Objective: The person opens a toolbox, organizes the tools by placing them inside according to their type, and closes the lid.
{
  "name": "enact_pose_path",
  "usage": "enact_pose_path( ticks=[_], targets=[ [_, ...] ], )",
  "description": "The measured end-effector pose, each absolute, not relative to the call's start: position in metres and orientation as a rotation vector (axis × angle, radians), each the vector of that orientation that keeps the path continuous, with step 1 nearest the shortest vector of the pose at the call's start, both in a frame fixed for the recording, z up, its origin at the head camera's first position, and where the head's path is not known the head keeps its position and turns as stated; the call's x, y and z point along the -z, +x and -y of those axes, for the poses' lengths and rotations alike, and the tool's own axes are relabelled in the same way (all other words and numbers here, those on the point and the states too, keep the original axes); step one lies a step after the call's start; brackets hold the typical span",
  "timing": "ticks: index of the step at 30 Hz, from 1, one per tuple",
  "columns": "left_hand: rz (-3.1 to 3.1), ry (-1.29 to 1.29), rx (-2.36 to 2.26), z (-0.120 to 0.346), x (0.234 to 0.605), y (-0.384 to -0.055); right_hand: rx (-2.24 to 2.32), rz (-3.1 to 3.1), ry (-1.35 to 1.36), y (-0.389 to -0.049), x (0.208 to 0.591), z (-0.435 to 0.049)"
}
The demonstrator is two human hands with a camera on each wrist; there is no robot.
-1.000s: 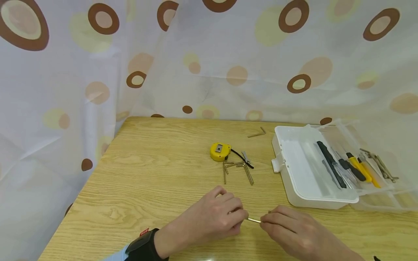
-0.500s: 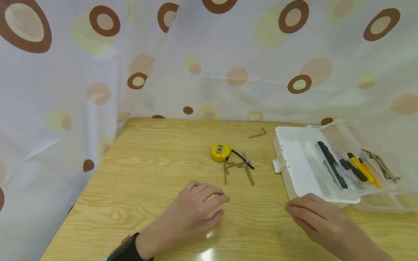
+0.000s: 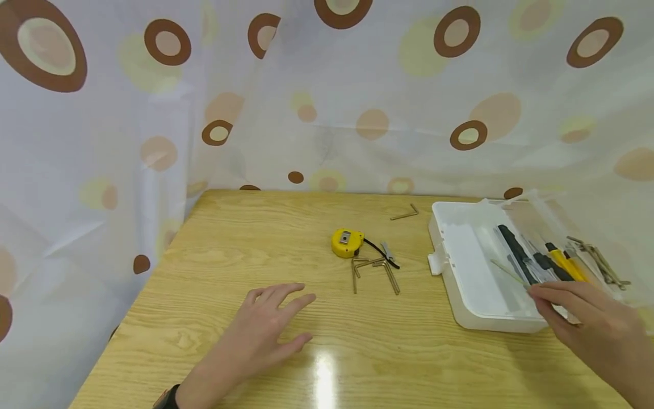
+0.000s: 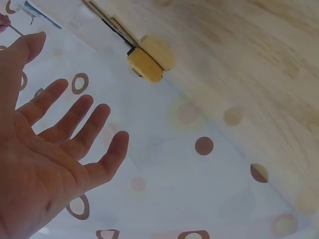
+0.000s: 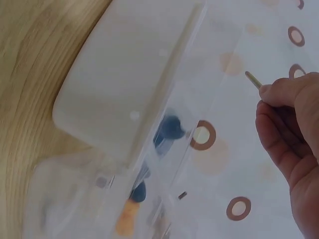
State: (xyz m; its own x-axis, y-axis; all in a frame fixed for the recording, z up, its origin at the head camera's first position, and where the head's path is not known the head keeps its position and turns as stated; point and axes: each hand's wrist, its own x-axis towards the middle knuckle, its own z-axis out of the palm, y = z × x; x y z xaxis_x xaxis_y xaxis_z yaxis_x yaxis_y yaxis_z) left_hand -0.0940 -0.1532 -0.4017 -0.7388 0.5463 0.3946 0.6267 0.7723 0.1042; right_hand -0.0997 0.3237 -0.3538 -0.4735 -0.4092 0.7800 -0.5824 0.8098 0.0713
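Note:
Between thumb and fingers, my right hand [image 3: 595,324] pinches a thin brass-coloured hex key [image 3: 507,271]. The key's straight arm points left over the white toolbox [image 3: 449,284]; its other end is hidden in the fingers. In the right wrist view the key's tip [image 5: 252,78] sticks out past the thumb. My left hand [image 3: 271,324] hovers over the table at left with fingers spread and nothing in it. Beyond it, several L-shaped hex keys [image 3: 354,278] lie beside a yellow tape measure [image 3: 345,243]. Another hex key [image 3: 405,216] lies farther back.
The toolbox's clear lid [image 3: 531,199] is swung open to the right. Inside its compartments are a black-handled tool [image 3: 513,244], a yellow-handled screwdriver [image 3: 559,258] and several brass-coloured keys [image 3: 603,264]. A patterned curtain [image 3: 327,113] hangs behind the wooden table [image 3: 245,244].
My left hand has let go of the hex key, moved left and spread its fingers. My right hand has carried the key rightward and is now over the toolbox.

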Motion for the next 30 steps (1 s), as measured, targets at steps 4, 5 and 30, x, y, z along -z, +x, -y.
enact_pose_path(
  ticks=[4, 5, 30],
  targets=[
    [2.626, -0.884, 0.314, 0.158, 0.403, -0.096, -0.314, 2.17, 0.552, -0.105, 0.357, -0.345],
    [2.625, -0.882, 0.311, 0.158, 0.403, -0.096, -0.347, 2.157, 0.515, -0.107, 0.357, -0.35],
    [2.672, -0.89, 0.351, 0.158, 0.408, -0.092, -0.567, 2.316, -0.063, -0.134, 0.365, -0.398]
  ],
)
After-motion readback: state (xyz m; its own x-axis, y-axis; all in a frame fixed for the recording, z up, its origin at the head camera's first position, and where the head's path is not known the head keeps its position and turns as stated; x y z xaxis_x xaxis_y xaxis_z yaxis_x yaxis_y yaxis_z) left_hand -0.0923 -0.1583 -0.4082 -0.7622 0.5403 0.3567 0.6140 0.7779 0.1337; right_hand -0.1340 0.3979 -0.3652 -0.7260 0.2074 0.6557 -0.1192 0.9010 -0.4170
